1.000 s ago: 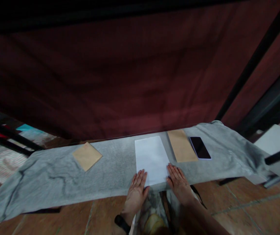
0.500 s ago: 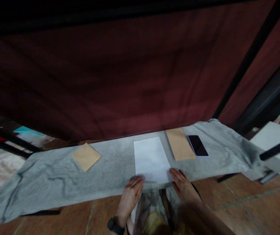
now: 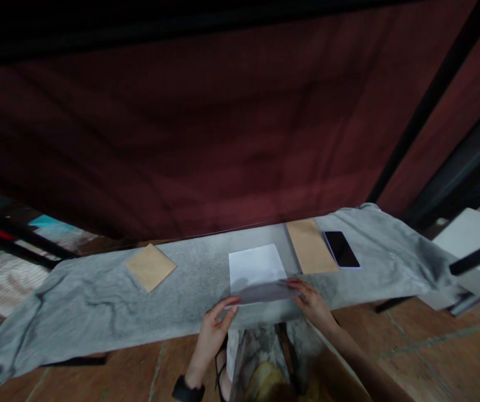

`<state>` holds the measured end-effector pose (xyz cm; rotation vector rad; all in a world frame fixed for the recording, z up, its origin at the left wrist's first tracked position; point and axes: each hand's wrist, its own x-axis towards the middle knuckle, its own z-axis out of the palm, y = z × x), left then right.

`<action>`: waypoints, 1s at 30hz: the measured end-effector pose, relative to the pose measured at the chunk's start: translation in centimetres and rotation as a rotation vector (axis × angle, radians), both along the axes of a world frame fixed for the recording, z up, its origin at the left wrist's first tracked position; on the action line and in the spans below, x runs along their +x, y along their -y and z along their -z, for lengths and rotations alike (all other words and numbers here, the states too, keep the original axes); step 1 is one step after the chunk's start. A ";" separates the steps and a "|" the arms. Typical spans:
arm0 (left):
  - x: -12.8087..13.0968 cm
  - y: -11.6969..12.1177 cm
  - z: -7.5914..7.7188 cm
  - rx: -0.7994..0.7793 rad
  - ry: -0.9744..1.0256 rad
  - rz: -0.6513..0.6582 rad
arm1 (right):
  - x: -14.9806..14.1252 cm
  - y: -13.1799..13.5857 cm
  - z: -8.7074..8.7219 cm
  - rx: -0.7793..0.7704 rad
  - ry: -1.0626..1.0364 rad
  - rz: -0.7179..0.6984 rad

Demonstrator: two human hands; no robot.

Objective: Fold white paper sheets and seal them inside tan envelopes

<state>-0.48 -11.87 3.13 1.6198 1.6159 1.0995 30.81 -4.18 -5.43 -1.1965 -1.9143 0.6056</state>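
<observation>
A white sheet of paper [image 3: 256,265] lies on the grey cloth [image 3: 97,301] that covers a long narrow table. Its near edge is lifted and curling up off the cloth. My left hand [image 3: 214,326] pinches the near left corner of the sheet. My right hand [image 3: 310,301] pinches the near right corner. Both hands are closed on the paper's edge.
A small brown envelope [image 3: 150,267] lies to the left on the cloth. A longer brown envelope [image 3: 310,247] and a dark phone [image 3: 341,249] lie to the right. A dark red curtain [image 3: 206,128] hangs behind the table. A white board [image 3: 470,240] stands at the right.
My hands were flat on the sheet's near edge. They have since taken hold of the near corners and lifted that edge up and away from me.
</observation>
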 end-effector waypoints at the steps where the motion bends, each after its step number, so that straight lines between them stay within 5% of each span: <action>1: -0.1 -0.4 0.3 0.017 0.020 -0.042 | -0.3 -0.1 0.0 -0.008 -0.009 0.015; 11: -0.7 -4.4 5.4 -0.051 -0.024 -0.239 | -2.3 -2.2 -1.2 -0.067 -0.003 0.187; 19: 0.4 -5.6 5.2 -0.090 -0.091 -0.290 | -3.6 -3.5 -1.8 -0.103 0.197 0.321; 30: 1.6 -5.0 5.8 -0.183 -0.401 -0.310 | -4.4 -3.2 -0.3 0.082 0.514 0.343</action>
